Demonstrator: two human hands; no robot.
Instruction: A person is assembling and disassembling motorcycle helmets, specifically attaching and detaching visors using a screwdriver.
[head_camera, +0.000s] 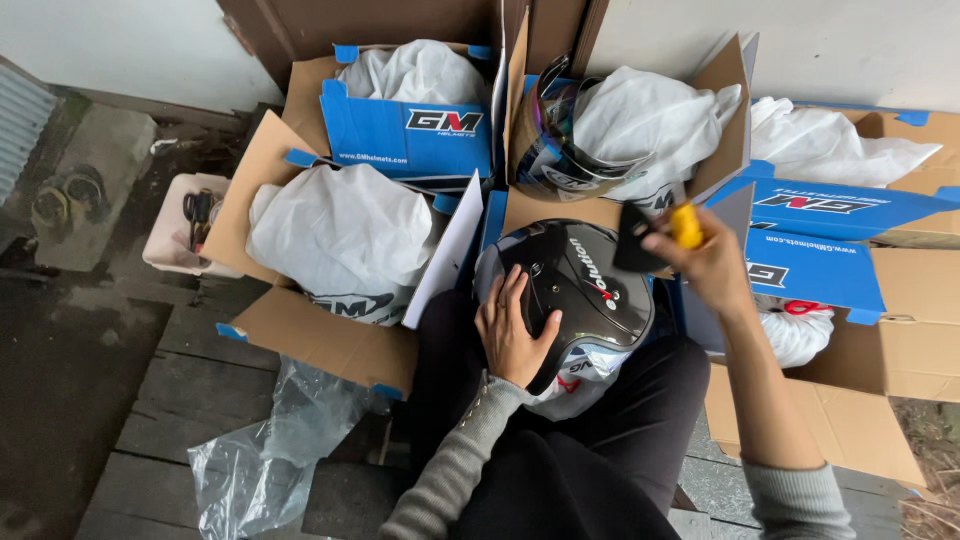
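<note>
A glossy black helmet (580, 285) rests on my lap, partly inside a white cloth bag (585, 372). My left hand (512, 330) lies flat on its left side, fingers spread. Above the helmet's right edge my right hand (705, 258) is raised, gripping a small tool with a yellow handle (686, 226) together with a flat black piece (634, 238). What exactly the black piece is cannot be told.
Several open blue-and-brown cardboard boxes (405, 130) ring me, each holding a helmet wrapped in white cloth (340, 230). One box holds a helmet with a tinted visor (548, 140). A crumpled clear plastic bag (270, 450) lies on the wooden boards at lower left. A small pink tray (185, 225) sits left.
</note>
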